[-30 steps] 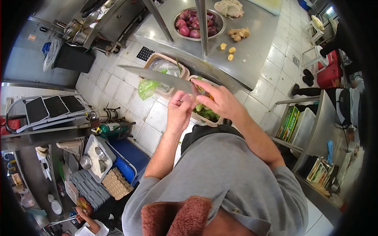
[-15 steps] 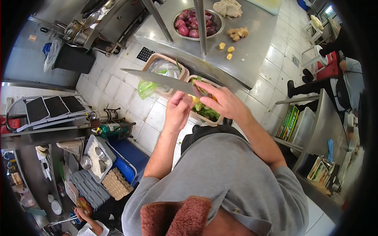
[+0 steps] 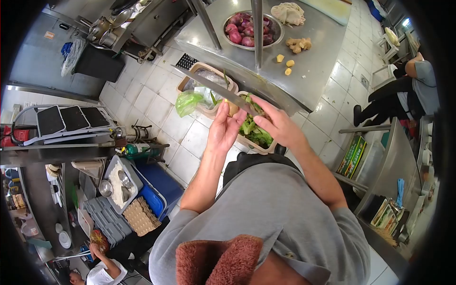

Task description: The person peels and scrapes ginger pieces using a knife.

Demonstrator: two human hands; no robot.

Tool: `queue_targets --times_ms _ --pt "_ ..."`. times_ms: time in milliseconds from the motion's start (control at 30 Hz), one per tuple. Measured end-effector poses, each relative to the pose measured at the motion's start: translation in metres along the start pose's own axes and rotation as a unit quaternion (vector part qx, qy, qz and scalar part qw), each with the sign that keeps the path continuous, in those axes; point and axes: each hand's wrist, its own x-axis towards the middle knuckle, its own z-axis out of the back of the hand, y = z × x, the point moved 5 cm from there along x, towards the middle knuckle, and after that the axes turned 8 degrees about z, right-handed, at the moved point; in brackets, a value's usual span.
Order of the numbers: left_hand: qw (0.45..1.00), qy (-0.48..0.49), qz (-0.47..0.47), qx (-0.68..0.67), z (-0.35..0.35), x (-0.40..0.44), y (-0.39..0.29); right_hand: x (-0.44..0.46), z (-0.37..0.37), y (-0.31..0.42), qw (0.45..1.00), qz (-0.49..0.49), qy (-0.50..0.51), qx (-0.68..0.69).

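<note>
My right hand [image 3: 281, 124] is closed on a large knife [image 3: 216, 87], whose blade points up and to the left. Between the thumb and fingers of my left hand [image 3: 223, 127] is a small yellowish piece of ginger [image 3: 232, 108], close against the blade. Below my hands stand a bin of green leaves [image 3: 257, 130] and a bin with plastic bags [image 3: 182, 84]. On the steel table [image 3: 317, 66] lie a ginger root [image 3: 299, 45] and several peeled pieces [image 3: 288, 71], beside a metal bowl of red onions [image 3: 247, 30].
A cloth [image 3: 288, 14] and a white board [image 3: 327, 9] lie at the table's back. One person [image 3: 422, 85] is at the right, another [image 3: 107, 268] at the lower left. A folded step ladder [image 3: 69, 118] and a blue crate [image 3: 154, 194] are on the left.
The view has shifted, so the table sits further right. My left hand has turned its palm up more, its fingers less curled. The person at the right has moved.
</note>
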Motion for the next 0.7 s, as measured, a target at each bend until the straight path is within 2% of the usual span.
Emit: queue_targets --times_ms 133,200,267,433,533,700 --pt "1.000 0.020 0.017 -0.001 0.008 0.003 0.001 0.004 -0.006 -0.004 1.000 -0.001 -0.012 0.019" --pt "0.995 -0.026 -0.007 0.099 0.004 0.001 -0.003 0.005 -0.008 -0.007 0.999 0.010 -0.037 0.036" --pt "0.994 -0.021 0.003 0.103 0.002 -0.002 -0.004 0.005 -0.007 -0.007 0.997 0.022 -0.055 0.047" --pt "0.989 -0.015 -0.031 0.142 -0.005 -0.009 -0.012 0.003 -0.009 0.019 0.999 0.016 0.040 0.028" --pt "0.984 -0.008 -0.052 0.167 -0.012 -0.013 -0.015 0.005 -0.014 0.017 0.999 0.047 0.025 -0.010" --pt "0.979 -0.005 -0.075 0.191 -0.013 -0.017 -0.017 0.008 -0.015 0.017 0.998 0.046 0.030 -0.018"
